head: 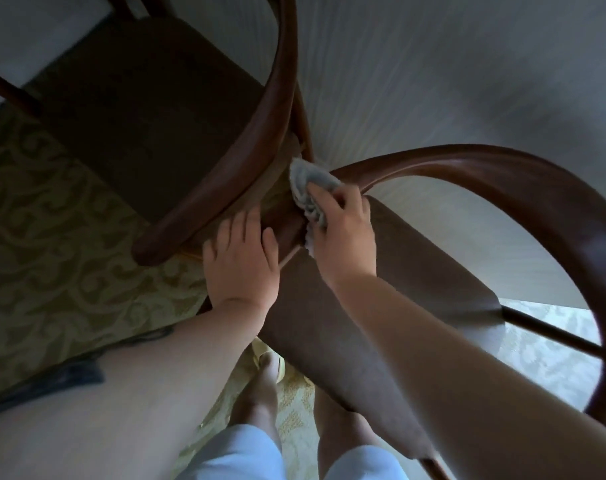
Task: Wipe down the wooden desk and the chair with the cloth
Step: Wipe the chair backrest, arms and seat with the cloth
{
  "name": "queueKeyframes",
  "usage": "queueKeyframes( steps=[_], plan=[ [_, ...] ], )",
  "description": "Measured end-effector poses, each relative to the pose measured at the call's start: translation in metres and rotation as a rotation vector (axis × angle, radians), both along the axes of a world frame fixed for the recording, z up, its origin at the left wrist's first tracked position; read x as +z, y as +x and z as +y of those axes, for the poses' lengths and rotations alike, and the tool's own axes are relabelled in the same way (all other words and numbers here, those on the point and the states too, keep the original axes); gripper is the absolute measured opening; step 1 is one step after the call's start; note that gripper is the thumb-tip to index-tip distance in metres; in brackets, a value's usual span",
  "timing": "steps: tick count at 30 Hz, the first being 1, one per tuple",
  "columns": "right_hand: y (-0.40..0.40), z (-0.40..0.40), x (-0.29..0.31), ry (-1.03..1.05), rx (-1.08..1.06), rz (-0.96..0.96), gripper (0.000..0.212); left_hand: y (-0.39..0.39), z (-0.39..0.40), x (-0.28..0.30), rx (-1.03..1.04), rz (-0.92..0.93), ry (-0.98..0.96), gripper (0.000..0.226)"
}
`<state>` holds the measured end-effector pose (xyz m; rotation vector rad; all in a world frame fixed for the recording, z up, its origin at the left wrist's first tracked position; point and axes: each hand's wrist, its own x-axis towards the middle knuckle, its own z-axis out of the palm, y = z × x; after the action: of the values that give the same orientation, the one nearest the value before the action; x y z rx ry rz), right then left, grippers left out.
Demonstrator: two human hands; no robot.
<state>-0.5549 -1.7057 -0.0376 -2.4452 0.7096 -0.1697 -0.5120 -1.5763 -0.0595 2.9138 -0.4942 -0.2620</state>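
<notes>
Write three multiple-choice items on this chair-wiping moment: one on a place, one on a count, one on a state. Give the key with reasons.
1. Where is the cloth?
A. on the carpet
B. against the curved wooden rail of the near chair
C. on a seat

2. How many chairs show?
A. one
B. two
C. four

3. What is the left hand doing?
A. lying open on the chair frame
B. gripping the cloth
C. hanging at the side

Key: B, the right hand holds it there; B, a far chair stands beside the near one; A, its fingers are straight.

Two bare forearms reach forward and down, the left hand lying flat with fingers straight and slightly spread, the right hand curled, apparently gripping a bunched cloth.
</notes>
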Motion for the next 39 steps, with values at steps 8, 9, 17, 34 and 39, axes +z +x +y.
queueKeyframes(
  steps=[8,9,17,34,39],
  plan=[
    [0.004,-0.018,-0.001,-0.118,0.143,0.044,0.057,0.0,-0.003,0.007,0.029,0.044,0.007,0.05],
    [-0.001,-0.012,-0.001,-0.055,0.01,0.051,0.058,-0.001,-0.002,0.005,0.025,0.041,0.009,0.049],
    [0.034,-0.05,0.01,-0.148,0.106,0.156,0.056,-0.001,-0.002,0.007,0.074,0.114,-0.046,0.046],
    [0.02,0.033,0.008,0.032,0.337,0.107,0.05,-0.001,0.001,0.005,0.088,0.169,-0.037,0.033],
    [0.012,-0.003,0.006,0.096,0.143,0.121,0.068,-0.002,0.002,0.008,0.099,0.072,-0.189,0.035]
  ],
)
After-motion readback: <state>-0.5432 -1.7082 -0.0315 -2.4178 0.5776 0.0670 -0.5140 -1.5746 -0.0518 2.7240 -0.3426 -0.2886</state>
